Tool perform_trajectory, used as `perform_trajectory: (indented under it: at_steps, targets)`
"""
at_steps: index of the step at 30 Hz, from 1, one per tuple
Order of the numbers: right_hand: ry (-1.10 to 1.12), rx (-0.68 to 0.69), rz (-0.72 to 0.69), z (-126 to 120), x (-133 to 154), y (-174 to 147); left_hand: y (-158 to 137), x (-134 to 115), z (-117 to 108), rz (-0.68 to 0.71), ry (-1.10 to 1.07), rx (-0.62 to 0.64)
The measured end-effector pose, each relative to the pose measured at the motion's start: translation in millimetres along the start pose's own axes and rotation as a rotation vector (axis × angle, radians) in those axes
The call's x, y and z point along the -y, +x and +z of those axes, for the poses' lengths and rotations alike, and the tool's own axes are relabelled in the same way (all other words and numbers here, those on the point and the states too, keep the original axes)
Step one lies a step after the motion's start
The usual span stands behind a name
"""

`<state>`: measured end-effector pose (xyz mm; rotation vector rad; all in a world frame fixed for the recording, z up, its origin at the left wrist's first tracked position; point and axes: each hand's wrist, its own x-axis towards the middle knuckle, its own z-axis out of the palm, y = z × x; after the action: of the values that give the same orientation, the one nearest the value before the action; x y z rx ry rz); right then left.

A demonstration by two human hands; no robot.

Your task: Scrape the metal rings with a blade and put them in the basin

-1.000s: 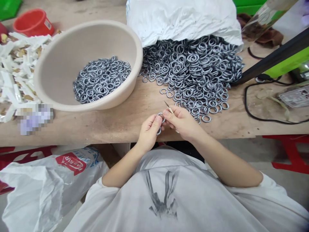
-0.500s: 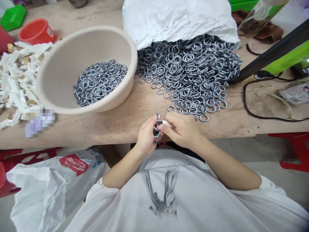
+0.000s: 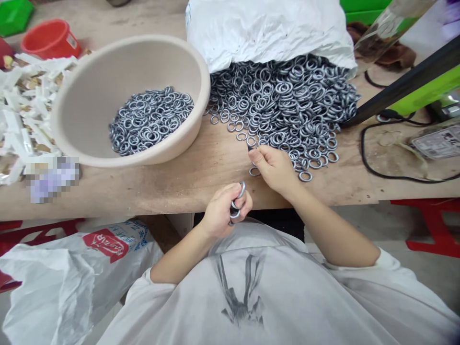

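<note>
My left hand, near the front edge of the table, is closed around several grey rings that stick out beside the thumb and fingers. To its right and farther forward, my right hand is closed on a small pale-handled knife; only its dark tip shows past the thumb, and the handle is hidden. This hand is over the near side of a large heap of grey rings. More rings lie in a beige basin to the left.
A white sack lies open behind the heap. White plastic pieces and a red tub are on the left. A black bar and a cable are at the right. Below the table edge stands a white bag.
My right hand has left my left hand and moved forward and right to the heap, with the knife still in it. My left hand has stayed almost in place, holding its rings.
</note>
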<state>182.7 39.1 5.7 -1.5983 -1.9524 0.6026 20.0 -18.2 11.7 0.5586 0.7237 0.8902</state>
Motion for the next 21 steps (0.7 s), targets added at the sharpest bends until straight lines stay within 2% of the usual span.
perform_trajectory:
  at_steps: [3, 7, 14, 16, 18, 21]
  targets:
    - [-0.282, -0.002, 0.008, -3, -4, 29, -2, -3, -6, 0.031, -0.019, -0.050]
    - [-0.581, 0.089, 0.066, 1, 1, 60, 0, -8, -17, 0.069, -0.035, -0.113]
    - [-0.645, 0.144, 0.098, 5, 3, 68, 2, -17, -27, 0.085, -0.091, -0.174]
    - [-0.593, 0.159, 0.065, 0, 2, 63, 4, -20, -26, 0.075, -0.112, -0.170]
    - [-0.412, 0.176, 0.005, -6, 3, 54, 6, -20, -23, 0.077, -0.109, -0.174]
    - [0.211, 0.255, -0.019, -11, 13, 30, 10, -14, -16, 0.100, -0.040, -0.203]
